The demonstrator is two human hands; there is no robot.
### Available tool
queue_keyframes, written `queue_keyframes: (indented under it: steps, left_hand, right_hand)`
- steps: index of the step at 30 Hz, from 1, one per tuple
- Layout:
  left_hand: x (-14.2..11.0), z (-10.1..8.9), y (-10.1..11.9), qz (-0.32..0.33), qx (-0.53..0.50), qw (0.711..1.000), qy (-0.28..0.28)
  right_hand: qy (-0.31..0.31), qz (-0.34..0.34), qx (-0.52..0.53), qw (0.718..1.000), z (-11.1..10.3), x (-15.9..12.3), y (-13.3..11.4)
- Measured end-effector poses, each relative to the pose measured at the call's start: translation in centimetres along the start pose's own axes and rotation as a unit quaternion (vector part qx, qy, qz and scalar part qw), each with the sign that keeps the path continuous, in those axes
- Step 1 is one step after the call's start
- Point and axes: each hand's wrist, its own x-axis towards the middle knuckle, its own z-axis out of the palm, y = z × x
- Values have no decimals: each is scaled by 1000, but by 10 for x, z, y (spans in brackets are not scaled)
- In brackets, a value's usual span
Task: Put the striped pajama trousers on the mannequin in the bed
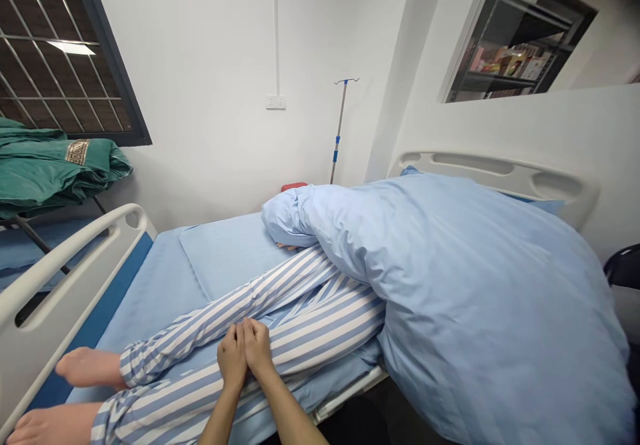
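Observation:
My left hand and my right hand lie side by side, touching each other, with fingers closed together. Both rest on the blue-and-white striped pyjama trousers of a person lying on a hospital bed. Nothing shows between my fingers. The person's bare feet point towards the lower left. A light blue quilt covers the person's upper body and hides it, and the person's own hand barely shows at the quilt's edge.
A white bed side rail runs along the near left, and a white bed end panel stands at right. Behind are an IV pole, a small red object, a folded green blanket and a barred window.

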Motion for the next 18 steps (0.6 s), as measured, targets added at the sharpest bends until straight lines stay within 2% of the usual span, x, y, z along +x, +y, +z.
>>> queue_keyframes:
  steps: [3,6,11,14,18]
  left_hand:
    - [0,0,-4,9,26,1000,-6]
    - [3,-1,-7,20,31,999,-11]
    - [5,2,-11,23,20,999,-43]
    - [4,3,-8,16,54,997,-49]
    - [3,3,-6,30,65,997,-36]
  right_hand:
    - [-5,9,-19,1000,0,1,-3]
    - [-19,10,-90,996,-4,2,-13]
    - [-68,-79,-220,970,-21,4,-32]
    - [-79,-89,-247,962,-29,2,-24]
    - [-37,-71,-273,959,-29,-2,-5]
